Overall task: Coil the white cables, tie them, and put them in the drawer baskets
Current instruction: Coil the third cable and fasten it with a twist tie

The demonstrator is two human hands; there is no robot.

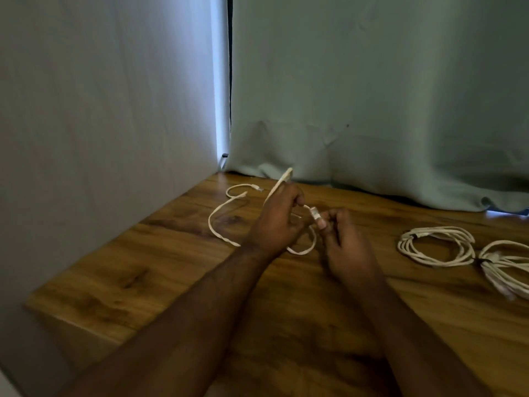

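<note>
Head view shows the left hand gripping a loose white cable over the wooden surface, the right hand pinching its connector; light and floppy, it seems best held near that stiff plug.

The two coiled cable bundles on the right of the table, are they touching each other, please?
Cannot tell. In the head view the nearer coiled bundle and the one at the edge meet near a dark tie, but blur hides whether the loops press together.

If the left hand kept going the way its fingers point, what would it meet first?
Most likely the right hand: the left hand points right, toward the plug the right hand pinches. Depth is unclear.
</note>
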